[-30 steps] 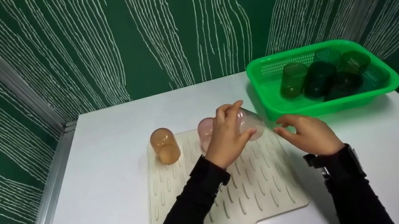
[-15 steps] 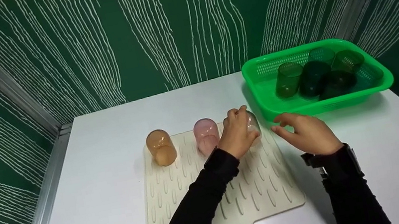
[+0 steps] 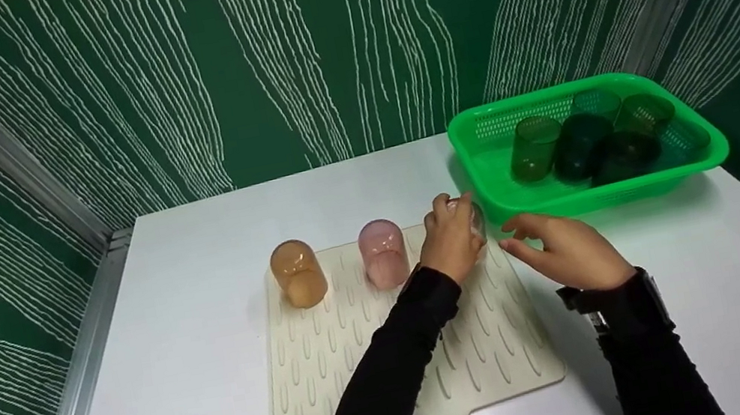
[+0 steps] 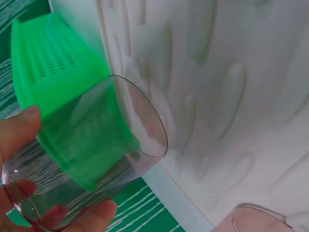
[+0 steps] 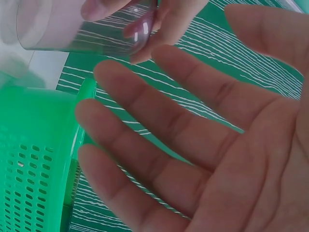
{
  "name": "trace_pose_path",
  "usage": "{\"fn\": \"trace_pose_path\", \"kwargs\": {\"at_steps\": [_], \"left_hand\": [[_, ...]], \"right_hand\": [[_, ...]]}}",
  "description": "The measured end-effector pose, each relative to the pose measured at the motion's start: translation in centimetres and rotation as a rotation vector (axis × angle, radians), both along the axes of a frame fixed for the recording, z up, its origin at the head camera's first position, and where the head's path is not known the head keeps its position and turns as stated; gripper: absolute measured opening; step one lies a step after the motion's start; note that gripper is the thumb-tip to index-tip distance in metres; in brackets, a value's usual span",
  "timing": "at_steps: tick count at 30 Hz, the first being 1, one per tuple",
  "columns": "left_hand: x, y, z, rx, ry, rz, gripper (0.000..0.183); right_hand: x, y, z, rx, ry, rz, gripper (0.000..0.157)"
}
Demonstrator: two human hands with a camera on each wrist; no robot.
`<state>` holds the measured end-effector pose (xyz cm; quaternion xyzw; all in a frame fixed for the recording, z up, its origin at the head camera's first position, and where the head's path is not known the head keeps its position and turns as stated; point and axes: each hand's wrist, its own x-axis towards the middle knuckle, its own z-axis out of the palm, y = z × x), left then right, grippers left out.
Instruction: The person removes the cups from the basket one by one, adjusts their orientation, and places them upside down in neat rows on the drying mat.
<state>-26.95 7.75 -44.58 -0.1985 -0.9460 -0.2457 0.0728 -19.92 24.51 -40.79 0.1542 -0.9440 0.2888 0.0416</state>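
In the head view my left hand grips a clear drinking glass by its base end, upside down, at the far right corner of the cream drying mat. The left wrist view has the glass's open rim facing the mat; whether it touches cannot be told. A pink glass and an amber glass stand mouth down along the mat's far edge, left of that hand. My right hand hovers just right of the mat, fingers loosely bent and apart, holding nothing.
A green plastic basket stands at the back right, close beyond my right hand. Several dark-looking glasses lie or stand inside it. Green walls with white lines enclose the white table.
My left hand has carried the clear glass slightly right and brought it from tilted to more upright, mouth down. The pink glass is now uncovered. The right hand has barely moved.
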Motion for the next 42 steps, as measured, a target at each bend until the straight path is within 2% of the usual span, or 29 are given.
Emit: {"fn": "trace_pose_path", "kwargs": {"at_steps": [10, 17, 26, 29, 32, 34, 36, 39, 42], "left_hand": [[-0.3, -0.2, -0.6, -0.051, 0.011, 0.001, 0.062], [-0.2, 0.2, -0.9, -0.082, -0.062, 0.044, 0.073], [0.6, -0.5, -0.4, -0.067, -0.051, 0.008, 0.068], [1.0, -1.0, -0.2, -0.043, 0.027, -0.016, 0.058], [1.4, -1.5, 0.1, -0.028, 0.183, -0.028, 0.046], [1.8, -1.8, 0.2, -0.036, 0.307, -0.018, 0.041], [2.3, -2.3, 0.4, -0.058, 0.394, 0.002, 0.041], [3.3, -3.4, 0.6, -0.081, 0.443, 0.018, 0.047], [4.5, -4.7, 0.9, -0.074, 0.425, 0.006, 0.052]], "right_hand": [[-0.1, -0.2, -0.2, 0.001, -0.002, 0.007, 0.042], [-0.2, -0.2, -0.4, 0.002, -0.003, 0.016, 0.042], [-0.3, -0.4, -0.5, 0.004, 0.005, 0.031, 0.038], [-0.3, -0.5, -0.6, 0.009, 0.008, 0.029, 0.039], [-0.4, -0.7, -0.6, 0.015, 0.01, 0.03, 0.039], [-0.4, -0.7, -0.7, 0.017, 0.014, 0.034, 0.038], [-0.4, -0.8, -0.7, 0.021, 0.02, 0.038, 0.037], [-0.4, -0.9, -0.8, 0.024, 0.025, 0.041, 0.035], [-0.4, -1.1, -0.9, 0.027, 0.025, 0.039, 0.035]]}}
